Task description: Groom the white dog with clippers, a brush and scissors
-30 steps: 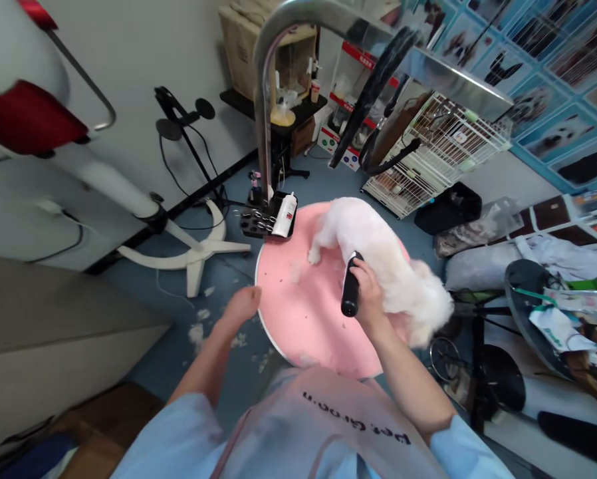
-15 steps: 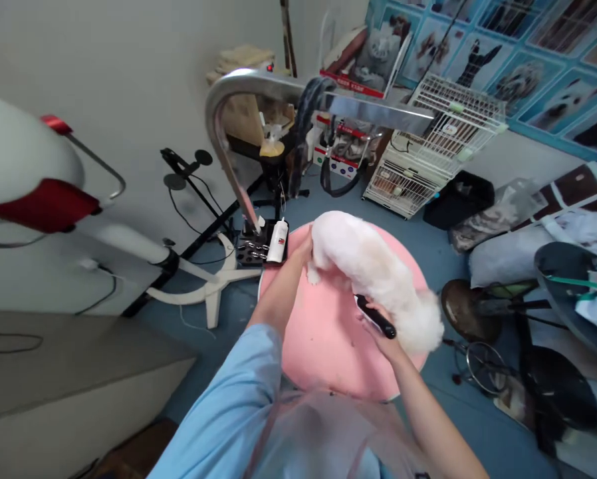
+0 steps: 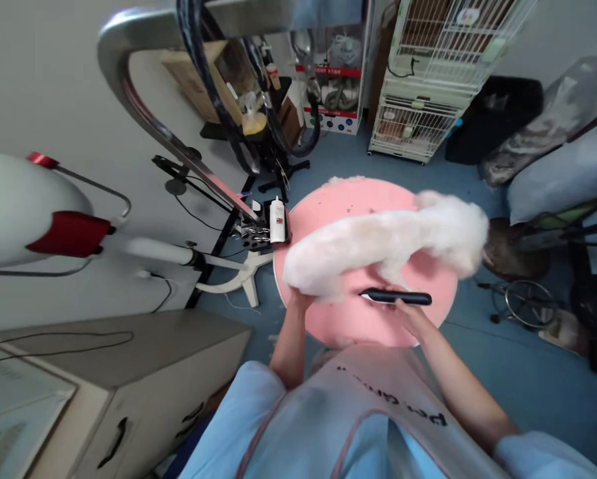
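Observation:
A white dog (image 3: 358, 243) stands lengthwise on a round pink table (image 3: 338, 326), its head to the right and its rear to the left. My left hand (image 3: 301, 297) touches the dog's rear; its fingers are hidden behind the fur. In my right hand (image 3: 403, 307) is a black hair clipper (image 3: 398, 297), its pale blade end pointing left. The clipper is just below the dog's belly and legs, over the tabletop. Whether the blade touches fur, I cannot tell.
A metal grooming arm (image 3: 169, 133) with dark hanging loops (image 3: 213, 86) rises at the table's left. At its foot a black tool holder (image 3: 253, 233) carries a white bottle (image 3: 277, 223). A white dryer (image 3: 24, 199) stands left; wire cages (image 3: 413, 106) stand behind.
The dog has turned from slanting to nearly straight across the table. My left hand has come nearer to me, still at its rear. The clipper now lies almost level, and my view has shifted.

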Tool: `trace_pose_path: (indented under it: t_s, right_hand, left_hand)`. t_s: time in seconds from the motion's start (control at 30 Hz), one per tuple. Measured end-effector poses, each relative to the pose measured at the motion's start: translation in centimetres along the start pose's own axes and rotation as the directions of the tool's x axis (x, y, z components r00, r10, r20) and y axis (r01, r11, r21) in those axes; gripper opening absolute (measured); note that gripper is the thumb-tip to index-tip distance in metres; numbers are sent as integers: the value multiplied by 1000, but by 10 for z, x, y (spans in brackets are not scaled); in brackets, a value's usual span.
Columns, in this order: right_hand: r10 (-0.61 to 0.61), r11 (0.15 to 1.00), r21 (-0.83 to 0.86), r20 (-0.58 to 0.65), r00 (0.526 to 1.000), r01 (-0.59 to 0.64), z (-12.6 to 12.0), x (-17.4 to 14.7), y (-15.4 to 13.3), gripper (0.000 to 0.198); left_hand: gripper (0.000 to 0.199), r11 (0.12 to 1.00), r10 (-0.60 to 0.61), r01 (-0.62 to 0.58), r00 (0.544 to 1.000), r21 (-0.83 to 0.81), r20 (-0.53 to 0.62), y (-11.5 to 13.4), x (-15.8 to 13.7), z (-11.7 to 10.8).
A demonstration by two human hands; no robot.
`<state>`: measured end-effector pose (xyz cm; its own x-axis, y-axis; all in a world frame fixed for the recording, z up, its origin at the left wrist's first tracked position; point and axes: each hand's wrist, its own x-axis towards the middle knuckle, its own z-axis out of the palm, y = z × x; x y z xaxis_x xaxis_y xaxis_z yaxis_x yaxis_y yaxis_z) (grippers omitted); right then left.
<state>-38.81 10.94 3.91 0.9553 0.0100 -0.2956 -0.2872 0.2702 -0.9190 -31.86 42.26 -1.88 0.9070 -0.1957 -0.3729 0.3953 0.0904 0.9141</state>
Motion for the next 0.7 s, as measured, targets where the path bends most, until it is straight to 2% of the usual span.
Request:
trace_pose_path:
  t_s: [0.1, 0.13, 0.2, 0.3, 0.4, 0.47, 0.57, 0.63, 0.7]
  right_hand:
    - [-207, 973, -132, -137, 969, 190, 39, 15, -11, 46]
    - [-274, 954, -166, -126, 954, 252, 54, 21, -15, 42]
    - [-378, 908, -205, -22, 926, 365, 82, 29, -21, 38]
    - [-443, 863, -226, 90, 892, 452, 110, 34, -20, 35]
    - [-437, 865, -241, 66, 897, 440, 116, 39, -8, 30]
    - [-417, 868, -258, 85, 905, 424, 110, 46, 0, 29]
    - [-414, 866, -225, 176, 893, 446, 100, 61, 8, 30]
    - [-407, 879, -163, 232, 883, 448, 96, 70, 12, 31]
    - [-362, 909, -115, 257, 896, 401, 93, 76, 19, 34]
  left_hand:
    - [68, 981, 51, -64, 996, -183, -75, 7, 0, 7]
    - [70, 981, 65, -82, 993, -175, -97, 10, 1, 7]
    - [78, 991, 79, -92, 988, -94, -135, 14, 1, 5]
    - [102, 998, 55, -53, 985, 19, -165, 18, -2, -1]
    - [114, 998, 50, -44, 980, 33, -193, 23, -4, -5]
    - [105, 998, 49, -41, 976, 39, -210, 28, -5, -6]
    - [80, 996, 48, -28, 970, 84, -238, 38, -7, -5]
    - [79, 992, 52, -22, 967, 121, -249, 44, -9, -3]
    - [86, 991, 67, -35, 968, 132, -241, 49, -10, -2]
